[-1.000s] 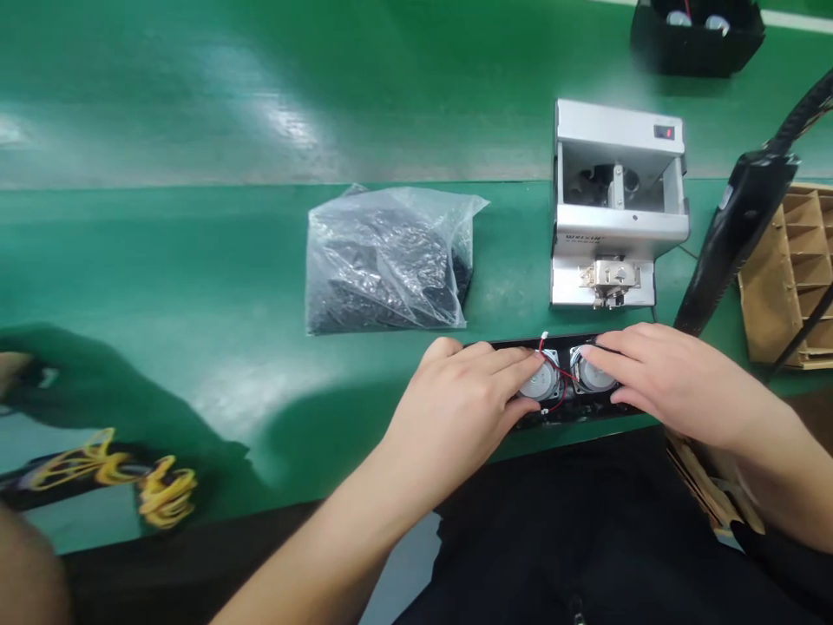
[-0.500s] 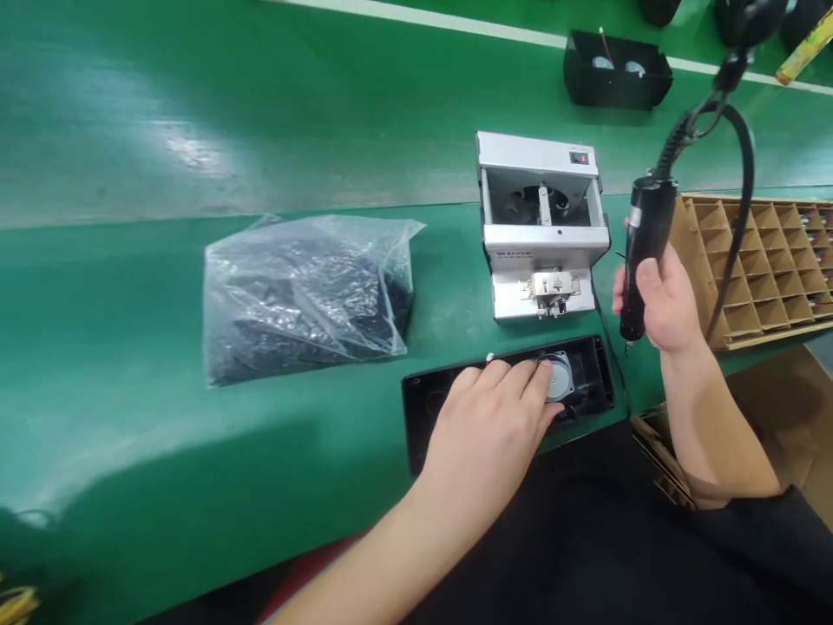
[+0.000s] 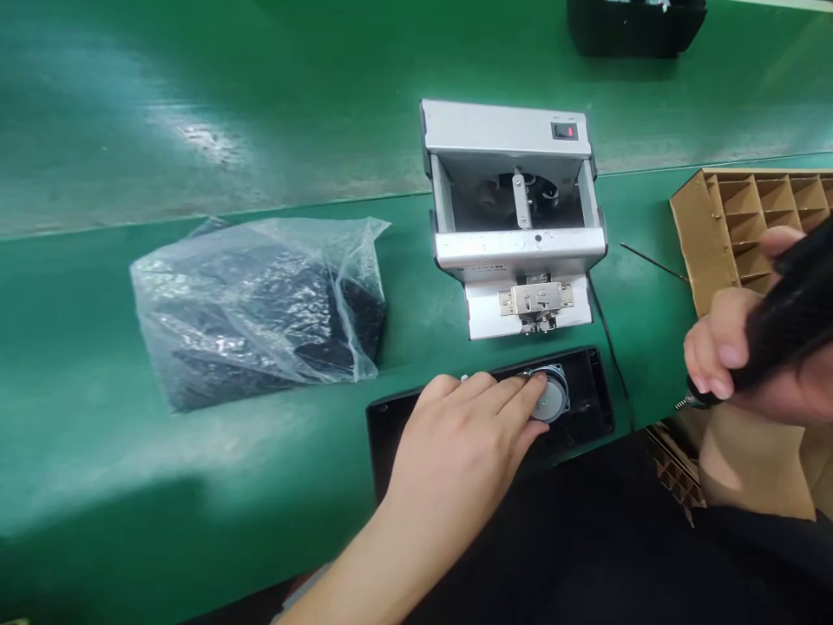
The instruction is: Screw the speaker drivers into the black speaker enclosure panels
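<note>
My left hand [image 3: 465, 430] reaches over a long black plastic housing [image 3: 589, 408] at the bench's near edge. Its fingers close round a round grey speaker [image 3: 552, 399] that sits in the housing's right half; the housing's left part is largely covered by the hand. At the right, my right hand [image 3: 722, 347] is wrapped round a black electric screwdriver [image 3: 797, 304], tilted so its bit points down and left. The tool's upper end runs out of view. Just behind the housing stands a silver screw feeder [image 3: 517, 252] with its red switch at the top.
A clear plastic bag [image 3: 260, 312] of black parts lies to the left. On the right is a cardboard box with dividers [image 3: 716, 234]. A thin dark rod [image 3: 654, 260] lies beside it. Farther back stands another black housing [image 3: 634, 30].
My right hand has moved right and nearer with the electric screwdriver, turning it from upright to slanted. My left hand stays on the speaker. The camera's view has shifted closer.
</note>
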Demonstrator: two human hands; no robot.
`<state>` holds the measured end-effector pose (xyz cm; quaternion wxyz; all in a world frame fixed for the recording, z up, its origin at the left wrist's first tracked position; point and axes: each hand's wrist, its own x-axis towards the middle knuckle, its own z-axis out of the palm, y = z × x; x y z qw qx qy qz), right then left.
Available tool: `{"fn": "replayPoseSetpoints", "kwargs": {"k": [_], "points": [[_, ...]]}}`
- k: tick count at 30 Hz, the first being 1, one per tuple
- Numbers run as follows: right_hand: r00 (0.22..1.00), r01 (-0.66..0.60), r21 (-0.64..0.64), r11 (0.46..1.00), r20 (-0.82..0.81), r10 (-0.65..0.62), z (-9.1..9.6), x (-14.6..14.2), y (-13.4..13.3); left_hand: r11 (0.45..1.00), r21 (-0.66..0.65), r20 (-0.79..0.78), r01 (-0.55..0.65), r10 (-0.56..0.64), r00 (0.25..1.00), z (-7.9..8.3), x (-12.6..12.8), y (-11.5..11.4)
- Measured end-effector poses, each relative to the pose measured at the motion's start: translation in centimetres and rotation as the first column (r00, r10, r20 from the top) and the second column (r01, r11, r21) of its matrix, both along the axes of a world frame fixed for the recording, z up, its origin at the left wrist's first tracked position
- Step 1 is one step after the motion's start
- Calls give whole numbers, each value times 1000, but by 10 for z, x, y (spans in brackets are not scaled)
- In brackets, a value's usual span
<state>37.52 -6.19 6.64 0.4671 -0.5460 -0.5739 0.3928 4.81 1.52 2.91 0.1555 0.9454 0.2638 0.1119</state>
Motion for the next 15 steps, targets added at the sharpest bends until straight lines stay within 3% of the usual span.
{"fn": "replayPoseSetpoints", "kwargs": {"k": [4,9,15], "points": [[992,119,-51,992,-25,-121,-6,-9,10,1000,-19,-2,-8,8,1000,0,-1,1],[994,103,-64,993,42,-101,12,-9,19,1000,-29,14,0,0,1000,0,-1,3],[975,207,-91,974,99,-198,33,-14,30,998,-55,21,-12,13,1000,-2,-2,1]]}}
